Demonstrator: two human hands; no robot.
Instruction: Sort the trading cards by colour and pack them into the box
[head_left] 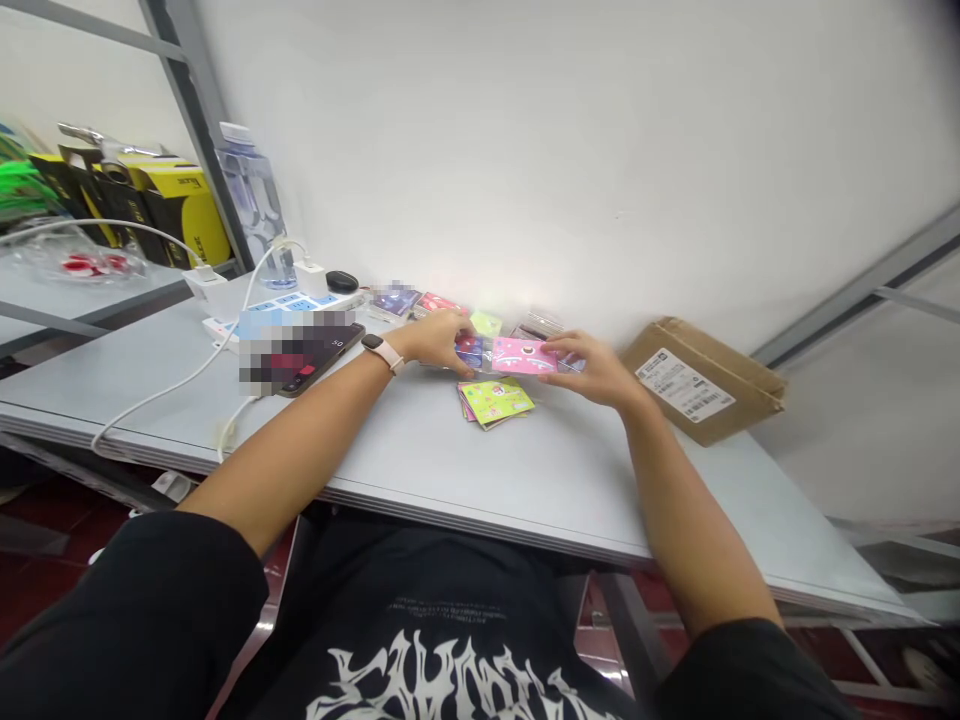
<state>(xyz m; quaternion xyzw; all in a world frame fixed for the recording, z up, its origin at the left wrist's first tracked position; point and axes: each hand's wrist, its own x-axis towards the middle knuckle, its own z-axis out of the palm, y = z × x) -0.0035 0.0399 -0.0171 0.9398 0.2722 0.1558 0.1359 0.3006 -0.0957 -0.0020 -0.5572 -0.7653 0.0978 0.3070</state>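
My left hand (441, 338), with a watch on its wrist, is closed around a dark blue card (469, 352) in clear plastic. My right hand (589, 368) grips the right end of a pink card (523, 356), also in clear plastic. The two cards are side by side between my hands, above the table; whether they share one wrapper I cannot tell. Just below them lies a small fanned stack of cards (496, 402) with a yellow-green one on top. Behind my hands, more small packs (439, 304) and a pale green piece (486, 323) lie along the wall.
A phone (322, 352) rests on the grey table (480, 470) at left, near a power strip (289, 310) with white cables. A water bottle (251, 200) and a black mouse-like object (342, 282) stand behind. A cardboard box (705, 380) leans at right.
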